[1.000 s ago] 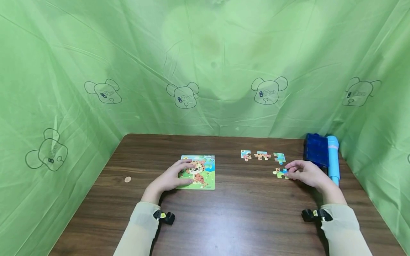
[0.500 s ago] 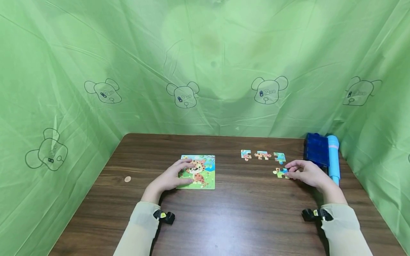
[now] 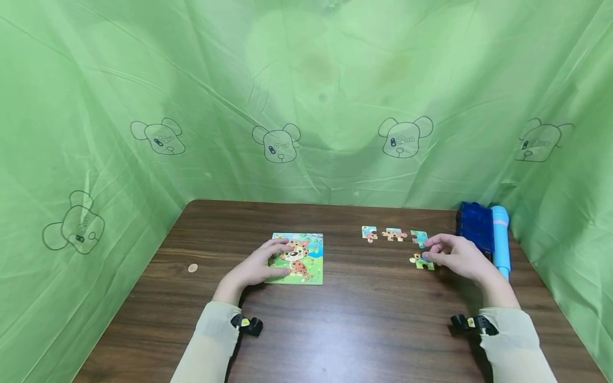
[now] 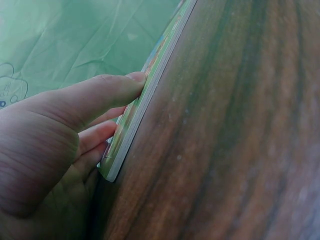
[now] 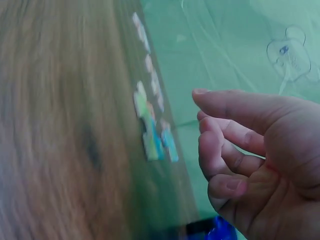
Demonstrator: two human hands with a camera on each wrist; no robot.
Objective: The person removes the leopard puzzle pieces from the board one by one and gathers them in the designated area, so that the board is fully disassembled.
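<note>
In the head view my left hand (image 3: 254,265) rests on the left part of a square picture puzzle (image 3: 313,272) showing a spotted cub on green. The left wrist view shows the thumb (image 4: 112,94) lying along the puzzle's face near its edge, with other fingertips behind it. My right hand (image 3: 455,258), fingers loosely bent, hovers by a green-and-blue puzzle piece (image 3: 426,265). Nothing sits between its fingers in the right wrist view, where that piece (image 5: 151,132) lies on the table apart from the hand. A blue puzzle piece (image 3: 419,236) lies just behind it.
Two more puzzle pieces, one at the left (image 3: 369,232) and one orange (image 3: 395,234), continue the back row. A dark blue box (image 3: 475,227) and light blue tube (image 3: 500,242) stand at the right. A small round disc (image 3: 192,268) lies left. Green cloth surrounds the table.
My right hand has drawn its fingertips up and slightly back off the green-and-blue piece, which now shows more fully. My left hand stays on the puzzle. The head view has shifted slightly.
</note>
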